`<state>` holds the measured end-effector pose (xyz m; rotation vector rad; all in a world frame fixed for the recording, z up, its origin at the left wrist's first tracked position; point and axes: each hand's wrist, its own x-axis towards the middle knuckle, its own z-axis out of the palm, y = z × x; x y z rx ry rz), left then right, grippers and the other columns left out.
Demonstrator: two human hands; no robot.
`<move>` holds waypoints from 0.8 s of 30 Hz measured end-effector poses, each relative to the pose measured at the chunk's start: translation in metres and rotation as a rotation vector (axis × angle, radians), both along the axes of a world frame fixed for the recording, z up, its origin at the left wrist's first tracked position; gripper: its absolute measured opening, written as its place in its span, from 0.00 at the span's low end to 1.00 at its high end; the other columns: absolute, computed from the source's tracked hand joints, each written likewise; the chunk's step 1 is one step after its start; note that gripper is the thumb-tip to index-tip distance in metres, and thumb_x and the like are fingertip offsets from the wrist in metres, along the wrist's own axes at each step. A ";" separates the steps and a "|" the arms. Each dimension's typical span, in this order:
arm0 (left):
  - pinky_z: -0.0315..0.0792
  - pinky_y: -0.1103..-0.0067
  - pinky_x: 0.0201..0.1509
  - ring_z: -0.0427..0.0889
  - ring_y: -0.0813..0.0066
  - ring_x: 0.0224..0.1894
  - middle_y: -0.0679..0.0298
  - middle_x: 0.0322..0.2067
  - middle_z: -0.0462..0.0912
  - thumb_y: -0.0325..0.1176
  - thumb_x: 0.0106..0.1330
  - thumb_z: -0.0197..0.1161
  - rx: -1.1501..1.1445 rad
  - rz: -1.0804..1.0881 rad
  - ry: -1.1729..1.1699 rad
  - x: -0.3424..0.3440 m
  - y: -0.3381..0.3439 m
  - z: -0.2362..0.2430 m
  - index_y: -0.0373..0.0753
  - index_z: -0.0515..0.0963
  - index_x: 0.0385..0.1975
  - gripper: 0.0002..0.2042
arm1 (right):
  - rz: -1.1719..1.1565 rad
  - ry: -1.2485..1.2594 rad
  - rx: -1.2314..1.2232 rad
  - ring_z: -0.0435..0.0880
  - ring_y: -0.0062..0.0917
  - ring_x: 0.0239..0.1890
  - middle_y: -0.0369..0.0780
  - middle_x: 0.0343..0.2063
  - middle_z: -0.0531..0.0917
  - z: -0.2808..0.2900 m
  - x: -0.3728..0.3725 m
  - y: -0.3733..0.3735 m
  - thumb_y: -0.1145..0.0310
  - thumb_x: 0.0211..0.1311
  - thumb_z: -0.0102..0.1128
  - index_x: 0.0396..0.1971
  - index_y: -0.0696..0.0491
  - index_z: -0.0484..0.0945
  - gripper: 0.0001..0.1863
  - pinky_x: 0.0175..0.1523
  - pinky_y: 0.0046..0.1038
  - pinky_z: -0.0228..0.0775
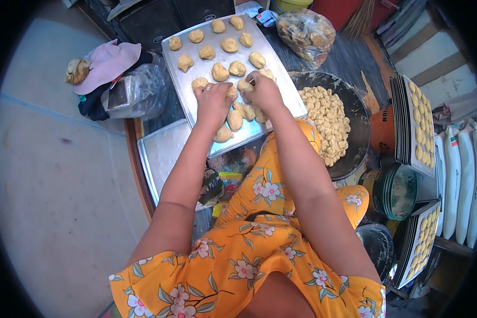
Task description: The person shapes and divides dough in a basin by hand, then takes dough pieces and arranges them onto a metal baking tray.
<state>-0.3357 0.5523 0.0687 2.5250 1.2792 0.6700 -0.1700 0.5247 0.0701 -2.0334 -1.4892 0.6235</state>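
Note:
A silver baking tray [188, 108] lies before me, with lumps of yellowish dough set out in rows on its far part. My left hand [213, 105] is over the tray, its fingers curled round a dough ball [231, 91]. Close beside it, my right hand [264, 95] has its fingers closed on another dough ball [244, 85]; its thumb and palm side are partly hidden. Several dough pieces [235, 120] sit bunched together at the near edge, below and between my hands.
A wide dark basin [359, 124] of small dough lumps stands at my right. Beyond it are stacked trays of dough [420, 124], a green bucket [400, 192] and an orange bucket [381, 130]. A filled plastic bag [306, 37] lies at the far right; another tray [164, 153] sits near left.

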 end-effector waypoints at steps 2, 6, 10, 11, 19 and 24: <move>0.57 0.68 0.56 0.77 0.62 0.46 0.56 0.43 0.80 0.35 0.55 0.64 -0.008 -0.012 -0.024 0.001 0.000 -0.003 0.40 0.77 0.45 0.17 | -0.028 0.025 -0.032 0.80 0.38 0.45 0.46 0.40 0.81 0.000 0.010 -0.002 0.62 0.44 0.68 0.42 0.50 0.75 0.22 0.49 0.34 0.71; 0.57 0.68 0.56 0.74 0.62 0.50 0.58 0.45 0.79 0.38 0.54 0.65 0.088 0.002 -0.088 -0.013 -0.017 -0.002 0.40 0.77 0.46 0.19 | 0.070 -0.052 -0.230 0.80 0.39 0.44 0.46 0.38 0.82 -0.004 0.024 -0.025 0.61 0.42 0.68 0.42 0.51 0.75 0.24 0.49 0.33 0.72; 0.56 0.67 0.58 0.70 0.62 0.54 0.60 0.47 0.76 0.41 0.53 0.66 -0.062 -0.082 0.108 -0.029 -0.066 0.022 0.40 0.76 0.47 0.22 | 0.105 -0.068 -0.211 0.80 0.38 0.44 0.45 0.40 0.82 0.004 0.028 -0.040 0.63 0.41 0.67 0.42 0.50 0.76 0.23 0.50 0.34 0.71; 0.56 0.67 0.58 0.70 0.62 0.55 0.60 0.48 0.76 0.40 0.51 0.68 -0.099 -0.072 0.111 -0.032 -0.074 0.022 0.40 0.75 0.48 0.24 | 0.009 -0.014 -0.148 0.80 0.39 0.43 0.45 0.40 0.81 0.003 0.032 -0.040 0.65 0.41 0.67 0.42 0.50 0.76 0.22 0.50 0.35 0.71; 0.63 0.66 0.57 0.72 0.58 0.51 0.57 0.47 0.75 0.32 0.51 0.66 -0.125 -0.106 0.039 -0.061 -0.078 -0.005 0.38 0.74 0.49 0.22 | 0.290 -0.061 0.169 0.79 0.42 0.40 0.46 0.37 0.79 -0.003 -0.005 -0.055 0.67 0.43 0.64 0.37 0.53 0.77 0.17 0.48 0.39 0.70; 0.69 0.68 0.54 0.74 0.54 0.49 0.54 0.48 0.73 0.27 0.53 0.63 -0.056 -0.029 -0.176 -0.050 -0.078 -0.020 0.36 0.73 0.48 0.20 | 0.260 -0.200 0.059 0.78 0.40 0.41 0.45 0.35 0.79 -0.006 0.002 -0.063 0.68 0.44 0.62 0.33 0.53 0.77 0.13 0.48 0.38 0.70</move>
